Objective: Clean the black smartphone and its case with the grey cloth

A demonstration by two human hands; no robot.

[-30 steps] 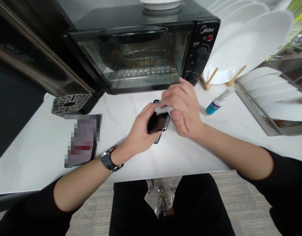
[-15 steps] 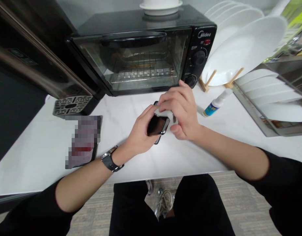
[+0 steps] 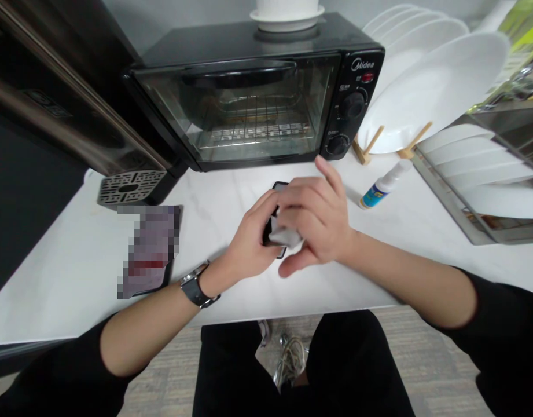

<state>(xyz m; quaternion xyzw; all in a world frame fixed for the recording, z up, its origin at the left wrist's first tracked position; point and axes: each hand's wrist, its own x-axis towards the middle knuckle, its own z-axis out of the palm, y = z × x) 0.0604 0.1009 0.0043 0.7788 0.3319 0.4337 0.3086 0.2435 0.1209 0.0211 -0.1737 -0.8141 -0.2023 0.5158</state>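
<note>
My left hand (image 3: 254, 243), closed, grips a small dark device (image 3: 267, 233) with a glossy face, mostly hidden by both hands. Pressed against that face is a crumpled greyish-white cloth (image 3: 286, 236). My right hand (image 3: 316, 217) holds the cloth with bent fingers, its thumb apart and lower. Beneath the hands, a flat black-edged object (image 3: 280, 185) lies on the white counter (image 3: 231, 298); only its ends show. A small white spray bottle (image 3: 379, 188) with a blue label stands to the right of my right hand.
Behind the hands stands a black toaster oven (image 3: 249, 110). A blurred-out phone-like slab (image 3: 151, 255) lies at left, near a machine's drip tray (image 3: 131, 186). White plates (image 3: 431, 92) in a wooden rack and a metal dish rack (image 3: 474, 220) occupy the right.
My right hand has moved the cloth down and slightly left across the device, covering more of its dark face. My left hand keeps its grip.
</note>
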